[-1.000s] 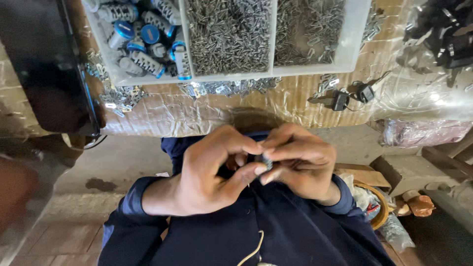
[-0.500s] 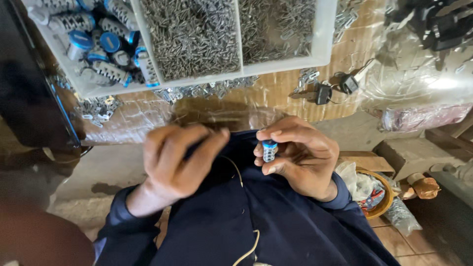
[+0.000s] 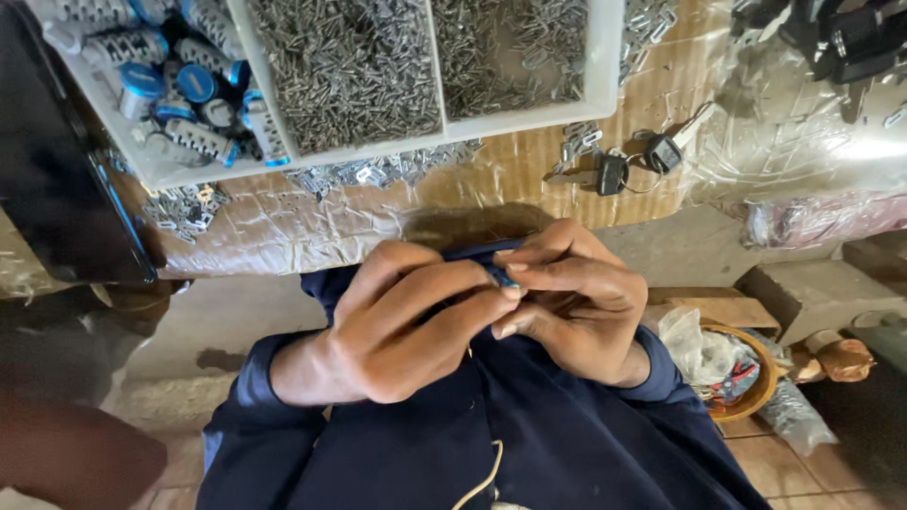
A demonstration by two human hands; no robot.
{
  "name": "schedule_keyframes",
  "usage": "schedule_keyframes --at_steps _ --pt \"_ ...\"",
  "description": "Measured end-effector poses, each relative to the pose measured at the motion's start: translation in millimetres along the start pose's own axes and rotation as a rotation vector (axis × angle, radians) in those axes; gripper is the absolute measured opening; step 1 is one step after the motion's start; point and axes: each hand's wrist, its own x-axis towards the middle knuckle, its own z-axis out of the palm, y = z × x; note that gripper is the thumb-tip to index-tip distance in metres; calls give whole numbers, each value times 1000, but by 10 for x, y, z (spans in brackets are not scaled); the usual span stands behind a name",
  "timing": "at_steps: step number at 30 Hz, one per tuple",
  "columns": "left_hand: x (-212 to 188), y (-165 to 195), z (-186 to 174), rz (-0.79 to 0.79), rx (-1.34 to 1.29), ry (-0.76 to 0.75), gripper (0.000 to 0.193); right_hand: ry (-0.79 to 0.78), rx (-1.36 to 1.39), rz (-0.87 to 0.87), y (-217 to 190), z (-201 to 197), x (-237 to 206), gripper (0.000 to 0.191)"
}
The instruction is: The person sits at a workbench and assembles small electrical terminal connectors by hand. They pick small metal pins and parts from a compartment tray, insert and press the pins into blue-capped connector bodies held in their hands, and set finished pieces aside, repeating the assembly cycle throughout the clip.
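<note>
Pressing together just above the lap, the left hand (image 3: 406,316) and right hand (image 3: 576,297) meet fingertip to fingertip in the head view. Both are curled nearly closed, pinching a small part (image 3: 507,280) of which only a blue sliver shows between the fingers; its shape cannot be made out. The hands sit over a dark blue garment (image 3: 529,434). Beyond them, on a wrapped cardboard surface, stands a white divided tray (image 3: 529,118): one compartment holds blue-capped cylinders (image 3: 194,90), the others hold heaps of small metal pieces (image 3: 345,66). Loose metal clips (image 3: 378,172) lie just beside the tray. Two black keys (image 3: 638,162) rest near its right corner.
</note>
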Motion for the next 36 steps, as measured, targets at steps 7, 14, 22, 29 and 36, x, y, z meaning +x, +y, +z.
schedule_keyframes --at_steps 7,14,22,29,36 --pt "32 40 26 -44 -48 84 26 13 143 98 -2 6 -16 35" --pt "48 0 -134 -180 -229 -176 32 -101 65 -35 21 6 40 33" --pt "41 107 -24 -393 -390 -40 26 -78 233 -123 68 -29 6 22" --pt "108 98 103 -970 -1356 -224 28 -116 305 -206 108 -206 -17 23" --pt "296 54 297 -146 359 -124 38 218 407 -58 95 -218 -207 37"
